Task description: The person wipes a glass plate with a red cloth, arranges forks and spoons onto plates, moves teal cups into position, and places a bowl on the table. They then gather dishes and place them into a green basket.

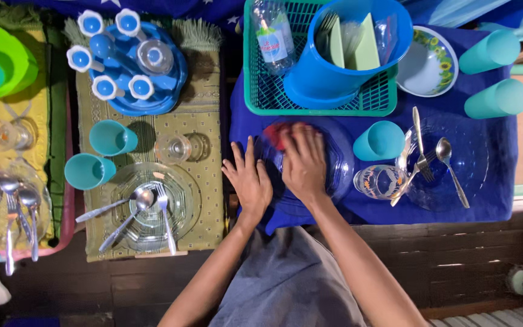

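From my remote seat, the head camera looks straight down on a crowded table. Nearest me, my left hand lies flat on the rim of a clear glass plate on the blue cloth, fingers spread apart and straight. Just beside it, my right hand presses down on the middle of the same plate, fingers together and curled over a red cloth or sponge; only its far edge shows past the fingertips.

To the right of the plate stand a patterned glass tumbler and a teal cup, both near the plate's edge. Beyond them a second clear plate carries a fork and a spoon.

To the left, on the green mat, another clear plate holds spoons and a fork, with two teal cups and a small clear glass close by.

Farther off, a green basket holds a blue bucket and a clear plastic bottle. A flowered bowl sits to its right beside two more teal cups on their sides. At far left, a blue tray bears small white-rimmed blue cups.
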